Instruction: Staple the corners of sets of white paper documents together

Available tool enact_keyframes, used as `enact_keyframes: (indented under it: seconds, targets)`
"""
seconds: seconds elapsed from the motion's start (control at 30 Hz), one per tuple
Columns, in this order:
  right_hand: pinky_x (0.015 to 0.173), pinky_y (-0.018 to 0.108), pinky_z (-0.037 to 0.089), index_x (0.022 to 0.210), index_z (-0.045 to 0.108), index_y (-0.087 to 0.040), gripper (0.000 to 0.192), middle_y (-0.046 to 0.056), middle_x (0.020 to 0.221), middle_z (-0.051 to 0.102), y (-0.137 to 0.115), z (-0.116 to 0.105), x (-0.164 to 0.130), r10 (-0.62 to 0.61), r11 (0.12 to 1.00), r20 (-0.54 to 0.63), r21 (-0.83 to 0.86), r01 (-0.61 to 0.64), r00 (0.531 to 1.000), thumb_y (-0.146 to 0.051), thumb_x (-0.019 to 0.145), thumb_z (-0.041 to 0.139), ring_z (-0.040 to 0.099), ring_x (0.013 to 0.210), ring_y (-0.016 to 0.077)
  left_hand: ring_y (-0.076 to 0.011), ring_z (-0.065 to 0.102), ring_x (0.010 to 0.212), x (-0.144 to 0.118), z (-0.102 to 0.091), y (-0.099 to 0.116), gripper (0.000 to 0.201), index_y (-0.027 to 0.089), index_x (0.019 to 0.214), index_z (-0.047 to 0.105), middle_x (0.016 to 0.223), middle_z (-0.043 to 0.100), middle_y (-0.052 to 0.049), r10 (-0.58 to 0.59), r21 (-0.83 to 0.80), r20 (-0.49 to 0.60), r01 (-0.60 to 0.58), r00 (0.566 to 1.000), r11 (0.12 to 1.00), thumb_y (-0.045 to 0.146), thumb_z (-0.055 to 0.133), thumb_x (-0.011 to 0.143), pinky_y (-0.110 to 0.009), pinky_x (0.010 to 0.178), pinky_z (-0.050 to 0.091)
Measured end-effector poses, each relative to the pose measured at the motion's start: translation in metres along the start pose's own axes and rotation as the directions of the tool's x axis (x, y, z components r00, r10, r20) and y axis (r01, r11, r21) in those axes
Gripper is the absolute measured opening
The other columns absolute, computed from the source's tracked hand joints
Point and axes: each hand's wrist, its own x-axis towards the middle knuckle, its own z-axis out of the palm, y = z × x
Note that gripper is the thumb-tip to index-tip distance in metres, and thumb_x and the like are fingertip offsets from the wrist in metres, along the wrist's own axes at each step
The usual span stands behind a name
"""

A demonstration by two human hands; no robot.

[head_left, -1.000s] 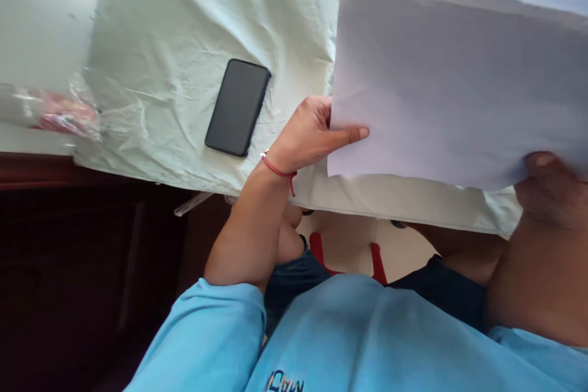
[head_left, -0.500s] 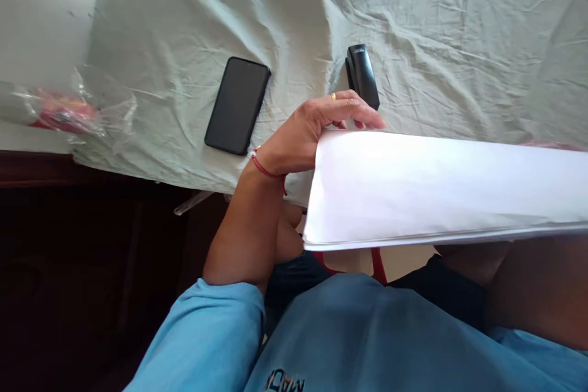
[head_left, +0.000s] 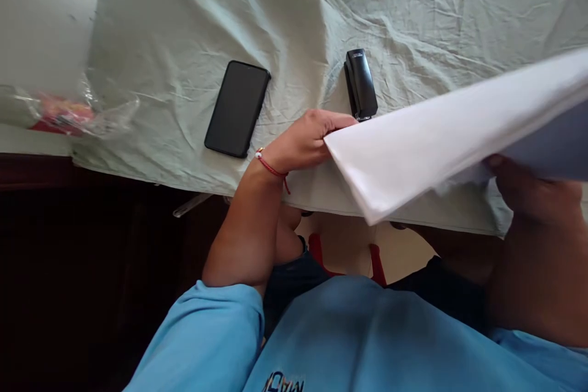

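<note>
Several white sheets of paper (head_left: 441, 128) are held together in a stack, tilted so that the right end stands higher up the view. My left hand (head_left: 307, 138) grips the stack at its left corner, fingers partly hidden behind the paper. Lower on the right, my right hand (head_left: 535, 190) holds the sheets from the near side, thumb against them and the other fingers mostly hidden. A black stapler (head_left: 361, 82) lies on the cloth just beyond my left fingertips, partly covered by the paper's edge.
A black phone (head_left: 237, 109) lies on the light, wrinkled tablecloth (head_left: 285, 30) left of the stapler. At the far left is a clear plastic wrapper (head_left: 108, 116) with something red (head_left: 64, 111) in it. The table's front edge runs beneath my forearms.
The stack has swung from nearly level to a slant, its right end raised and its lower left corner shifted right. My right hand has come into view.
</note>
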Motion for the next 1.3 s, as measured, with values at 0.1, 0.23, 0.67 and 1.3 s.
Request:
enact_keyframes:
  seconds: [0.1,0.23,0.67,1.3]
  targets:
    - [0.13,0.047,0.05,0.095,0.073,-0.016,0.061,0.008,0.106,0.072,-0.004,0.005,0.0,-0.059,0.985,-0.014,0.159,0.06,0.998,-0.049,0.056,0.104,0.07,0.122,0.0263,-0.0254,0.077,0.099,-0.002,0.003,0.002,0.047,0.022,0.08,0.069,0.083,0.072,-0.003,-0.129,-0.064,-0.206,0.118,0.97,0.991,0.06,0.066,0.108,-0.036,0.08,0.062]
    - [0.107,0.041,0.06,0.1,0.075,-0.018,0.061,0.009,0.117,0.075,-0.015,0.001,0.001,0.088,0.996,0.144,0.005,-0.09,0.986,-0.047,0.054,0.103,0.069,0.116,0.0241,-0.0256,0.075,0.098,-0.003,0.001,0.0,0.047,0.023,0.085,0.068,0.084,0.071,-0.004,-0.187,-0.124,-0.322,0.154,0.928,0.98,0.066,0.069,0.105,-0.036,0.077,0.061]
    - [0.066,0.032,0.066,0.1,0.085,-0.025,0.085,0.01,0.118,0.081,-0.03,-0.031,0.005,0.528,0.829,0.181,-0.323,-0.457,0.829,-0.058,0.025,0.107,0.078,0.099,0.0312,-0.0201,0.063,0.078,-0.002,-0.006,-0.008,0.014,0.023,0.1,0.077,0.078,0.07,-0.003,-0.218,-0.022,-0.38,0.227,0.899,0.974,0.034,0.071,0.092,-0.034,0.069,0.052]
    - [0.048,0.038,0.058,0.119,0.086,-0.021,0.079,0.013,0.095,0.079,-0.025,-0.03,-0.005,0.492,0.865,0.154,0.024,-0.501,0.857,-0.057,0.052,0.106,0.069,0.061,0.0258,-0.0196,0.067,0.078,0.025,0.014,-0.012,0.01,0.019,0.088,0.082,0.082,0.079,-0.003,-0.209,0.172,-0.213,0.247,0.954,0.954,0.02,0.072,0.088,-0.037,0.082,0.055]
